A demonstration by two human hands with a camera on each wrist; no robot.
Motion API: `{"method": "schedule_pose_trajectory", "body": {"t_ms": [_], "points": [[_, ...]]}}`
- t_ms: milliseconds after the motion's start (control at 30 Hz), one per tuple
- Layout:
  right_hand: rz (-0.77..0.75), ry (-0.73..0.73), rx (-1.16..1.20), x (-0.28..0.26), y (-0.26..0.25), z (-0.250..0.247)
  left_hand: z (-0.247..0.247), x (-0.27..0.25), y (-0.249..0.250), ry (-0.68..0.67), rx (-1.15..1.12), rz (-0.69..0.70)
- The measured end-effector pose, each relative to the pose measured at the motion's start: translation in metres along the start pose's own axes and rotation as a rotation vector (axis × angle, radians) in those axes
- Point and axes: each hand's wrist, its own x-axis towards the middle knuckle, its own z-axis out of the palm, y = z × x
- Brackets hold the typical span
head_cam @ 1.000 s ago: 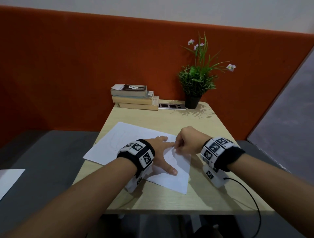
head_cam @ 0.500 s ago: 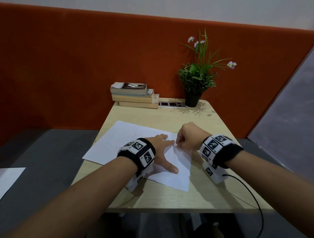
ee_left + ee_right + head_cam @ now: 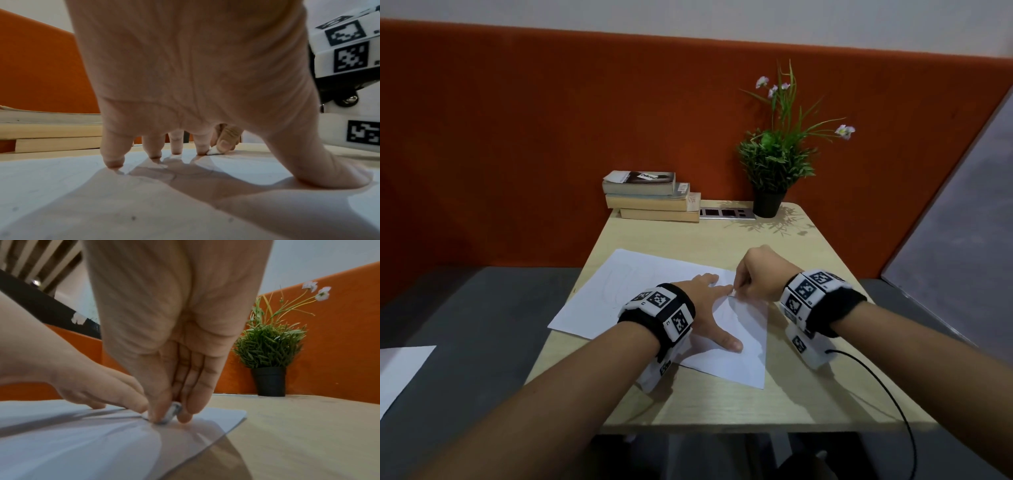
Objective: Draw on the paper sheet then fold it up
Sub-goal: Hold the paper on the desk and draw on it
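Paper (image 3: pixel 640 291) lies flat on our table (image 3: pixel 825 342), its left part jutting past the table edge. Our left hand (image 3: pixel 709 308) is spread wide on the sheet, fingertips (image 3: pixel 114 162) and thumb pressing it down. Our right hand (image 3: pixel 760 274) pinches a small whitish stub (image 3: pixel 172 413), perhaps chalk, between thumb and curled fingers, its tip on the paper just beside our left forefinger. Books (image 3: pixel 654 197) and a plant (image 3: pixel 777 164) stand at the far edge.

Dim, soft indoor light from above, plant (image 3: pixel 777 164) casting a leaf shadow on the table (image 3: pixel 825 377), soft hand shadows over the paper (image 3: pixel 61 203), wrist views strongly wide-angle — edges stretched, nearest skin blurred, noise mild.
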Motion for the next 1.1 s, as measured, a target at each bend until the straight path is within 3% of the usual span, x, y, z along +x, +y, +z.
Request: {"method": "schedule_pose_trajectory", "body": {"t_ms": [233,467,633,867,1033,1100], "points": [[-0.080,-0.113,0.056,-0.025,-0.004,0.007,0.002,0.003,-0.002,-0.002,0.006,0.022],[-0.019,-0.003,0.062,-0.004,-0.001,0.005,0.001,0.003,-0.001,0.003,0.006,0.004],[-0.083,-0.129,0.123,-0.026,-0.003,0.008,0.001,0.003,-0.002,0.000,0.007,0.014],[-0.033,-0.017,0.079,-0.006,-0.004,0.006,0.002,0.002,0.000,0.011,0.003,0.006],[-0.093,-0.154,0.108,-0.029,-0.008,0.008,0.002,0.001,0.000,0.010,0.006,0.007],[-0.099,-0.137,0.089,-0.027,-0.008,0.006,0.001,0.002,0.000,0.008,0.010,0.006]]}}
